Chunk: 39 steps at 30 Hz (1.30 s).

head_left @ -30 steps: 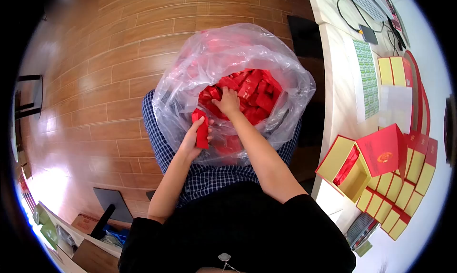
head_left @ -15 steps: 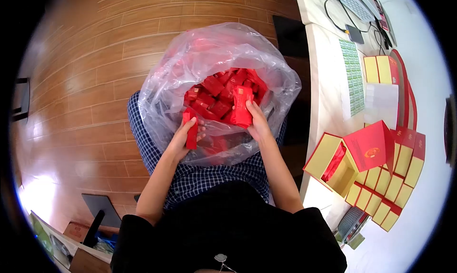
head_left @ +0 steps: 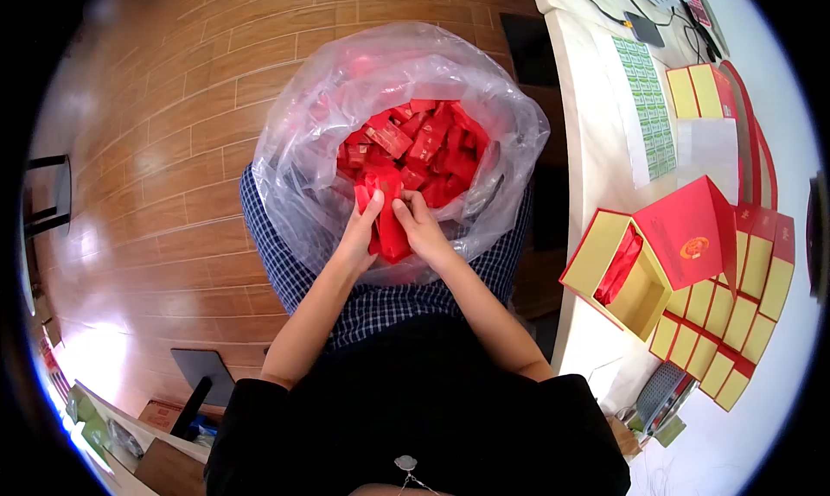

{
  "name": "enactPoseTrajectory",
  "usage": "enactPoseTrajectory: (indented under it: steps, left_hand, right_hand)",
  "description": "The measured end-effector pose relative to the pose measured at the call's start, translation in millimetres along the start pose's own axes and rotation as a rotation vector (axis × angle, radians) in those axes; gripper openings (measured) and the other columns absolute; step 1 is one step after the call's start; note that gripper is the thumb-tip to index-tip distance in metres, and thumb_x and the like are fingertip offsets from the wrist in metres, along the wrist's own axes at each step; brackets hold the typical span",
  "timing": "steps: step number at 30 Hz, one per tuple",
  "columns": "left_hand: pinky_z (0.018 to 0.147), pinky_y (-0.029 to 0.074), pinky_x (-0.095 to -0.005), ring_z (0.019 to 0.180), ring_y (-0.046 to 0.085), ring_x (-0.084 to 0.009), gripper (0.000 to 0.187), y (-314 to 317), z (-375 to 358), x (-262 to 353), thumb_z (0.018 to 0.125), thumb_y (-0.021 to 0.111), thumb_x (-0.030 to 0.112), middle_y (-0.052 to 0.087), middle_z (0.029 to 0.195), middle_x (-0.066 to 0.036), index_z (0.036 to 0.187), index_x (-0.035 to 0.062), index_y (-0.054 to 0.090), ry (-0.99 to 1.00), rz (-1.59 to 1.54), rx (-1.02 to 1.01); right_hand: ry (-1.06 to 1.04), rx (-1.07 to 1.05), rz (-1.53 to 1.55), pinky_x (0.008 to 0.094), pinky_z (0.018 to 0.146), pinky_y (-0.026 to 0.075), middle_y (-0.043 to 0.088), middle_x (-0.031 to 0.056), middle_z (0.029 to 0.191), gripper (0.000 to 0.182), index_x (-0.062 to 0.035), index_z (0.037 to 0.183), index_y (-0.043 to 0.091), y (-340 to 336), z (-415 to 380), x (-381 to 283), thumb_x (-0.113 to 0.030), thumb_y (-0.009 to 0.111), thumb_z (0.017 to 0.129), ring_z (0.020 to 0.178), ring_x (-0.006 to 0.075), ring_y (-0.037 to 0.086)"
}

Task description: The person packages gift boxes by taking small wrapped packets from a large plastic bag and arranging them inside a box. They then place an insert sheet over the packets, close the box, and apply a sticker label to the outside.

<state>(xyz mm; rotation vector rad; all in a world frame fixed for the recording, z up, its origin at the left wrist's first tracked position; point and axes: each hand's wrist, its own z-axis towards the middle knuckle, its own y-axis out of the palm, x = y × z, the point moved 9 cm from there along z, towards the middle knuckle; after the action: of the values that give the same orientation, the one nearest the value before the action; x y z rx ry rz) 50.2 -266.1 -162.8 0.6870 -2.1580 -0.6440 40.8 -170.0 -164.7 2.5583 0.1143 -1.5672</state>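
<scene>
My left hand (head_left: 355, 239) and my right hand (head_left: 423, 233) are together over the near side of a large clear plastic bag (head_left: 294, 142). Between them is a small bunch of shiny red packets (head_left: 393, 228), gripped from the left by my left thumb and fingers and from the right by my bent right fingers. My palms and some fingers are hidden behind the packets. Inside the bag, just beyond my hands, lies a heap of similar red foil packets (head_left: 430, 142). The bag stands between my knees.
On the table (head_left: 596, 142) to the right, an open red and yellow box (head_left: 618, 276) holds red packets on one side. Stacked boxes (head_left: 726, 323) stand behind it. Farther up lie a green sticker sheet (head_left: 644, 107) and a cabled dark device (head_left: 644, 29).
My hands, apart before with red packets in each, have come together in the middle. The packets are now one bunch between them. The view has shifted slightly.
</scene>
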Motion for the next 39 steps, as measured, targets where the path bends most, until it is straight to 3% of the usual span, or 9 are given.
enactPoseTrajectory:
  steps: [2, 9, 11, 15, 24, 25, 29, 34, 39]
  left_hand:
    - [0.098, 0.045, -0.0362, 0.114, 0.055, -0.0203, 0.048, 9.2, -2.7, 0.9, 0.097, 0.053, 0.037, 0.055, 0.126, -0.009, 0.134, 0.0081, 0.043, -0.015, -0.083, -0.068]
    - [0.099, 0.044, -0.0365, 0.116, 0.053, -0.0217, 0.055, 3.9, -14.0, -5.8, 0.095, 0.058, 0.031, 0.053, 0.128, -0.011, 0.14, 0.0087, 0.035, -0.104, 0.096, 0.0]
    - [0.101, 0.042, -0.0353, 0.118, 0.05, -0.0207, 0.068, 22.8, -16.5, 14.6, 0.09, 0.066, 0.021, 0.05, 0.13, -0.012, 0.144, 0.0088, 0.027, 0.188, 0.374, -0.095]
    - [0.105, 0.037, -0.0362, 0.123, 0.046, -0.0214, 0.088, 33.4, -20.7, 11.6, 0.079, 0.076, 0.016, 0.042, 0.137, -0.012, 0.148, 0.0105, 0.021, 0.321, 0.706, -0.199]
    - [0.091, 0.05, -0.0364, 0.107, 0.06, -0.022, 0.052, -2.6, -21.0, -17.3, 0.097, 0.05, 0.042, 0.059, 0.122, -0.01, 0.134, 0.0069, 0.042, -0.197, 0.049, -0.065]
    - [0.091, 0.05, -0.0364, 0.107, 0.06, -0.022, 0.052, 0.1, -21.2, -20.2, 0.097, 0.05, 0.042, 0.059, 0.122, -0.01, 0.134, 0.0069, 0.042, -0.2, 0.048, -0.065]
    - [0.095, 0.047, -0.0348, 0.111, 0.056, -0.0188, 0.053, -0.5, -21.0, -41.0, 0.097, 0.051, 0.04, 0.052, 0.128, -0.008, 0.137, 0.0076, 0.037, -0.193, 0.148, 0.012]
    - [0.097, 0.045, -0.0385, 0.112, 0.054, -0.0209, 0.068, -11.5, -30.6, -26.4, 0.095, 0.059, 0.025, 0.049, 0.129, -0.009, 0.146, 0.0136, 0.018, 0.075, 0.463, 0.043]
    - [0.093, 0.046, -0.0349, 0.108, 0.054, -0.0193, 0.087, -17.3, -52.2, -15.0, 0.087, 0.07, 0.016, 0.048, 0.123, -0.01, 0.149, 0.0167, 0.008, -0.07, 0.27, 0.032]
  right_hand:
    - [-0.261, 0.234, -0.48, 0.0312, 0.086, 0.045, 0.055, 0.0124, 0.104, 0.045, -0.0032, 0.129, 0.046, -16.1, -8.8, -20.1, -0.024, 0.062, 0.093, 0.096, 0.0204, 0.053]
    - [-0.417, 0.241, -0.555, 0.0309, 0.08, 0.047, 0.054, 0.0113, 0.106, 0.056, -0.0043, 0.132, 0.046, -27.6, -28.6, -71.3, -0.023, 0.071, 0.085, 0.088, 0.0192, 0.055]
    - [-0.12, 0.127, -0.101, 0.0294, 0.076, 0.047, 0.056, 0.0091, 0.107, 0.058, -0.0046, 0.13, 0.049, -30.4, -20.5, -51.7, -0.022, 0.075, 0.081, 0.083, 0.0162, 0.055]
    - [-0.088, 0.058, -0.327, 0.0288, 0.075, 0.049, 0.059, 0.0085, 0.109, 0.056, -0.0047, 0.128, 0.052, -31.2, -13.2, -52.1, -0.024, 0.075, 0.081, 0.085, 0.014, 0.057]
    - [0.274, -0.058, 0.713, 0.0288, 0.085, 0.048, 0.064, 0.0067, 0.107, 0.029, -0.0045, 0.116, 0.059, -29.4, -15.0, -25.0, -0.026, 0.05, 0.099, 0.099, 0.0138, 0.061]
    - [0.156, 0.113, 0.578, 0.0281, 0.076, 0.054, 0.066, 0.0107, 0.093, 0.035, -0.006, 0.107, 0.057, -35.5, -6.3, -8.7, -0.038, 0.043, 0.101, 0.083, 0.0204, 0.066]
    - [-0.271, 0.19, -0.082, 0.029, 0.091, 0.042, 0.059, 0.0102, 0.101, 0.037, -0.0039, 0.106, 0.055, -20.7, 4.0, 21.0, -0.035, 0.035, 0.104, 0.095, 0.0217, 0.056]
    - [-0.156, 0.3, -0.202, 0.0377, 0.09, 0.041, 0.057, 0.0169, 0.101, 0.025, -0.0002, 0.1, 0.054, -18.1, -5.1, 19.5, -0.023, 0.044, 0.099, 0.097, 0.0316, 0.054]
    - [-0.137, 0.342, -0.478, 0.0345, 0.083, 0.047, 0.061, 0.0153, 0.098, 0.02, -0.0006, 0.107, 0.055, -57.7, 46.3, 34.8, -0.009, 0.057, 0.089, 0.091, 0.026, 0.06]
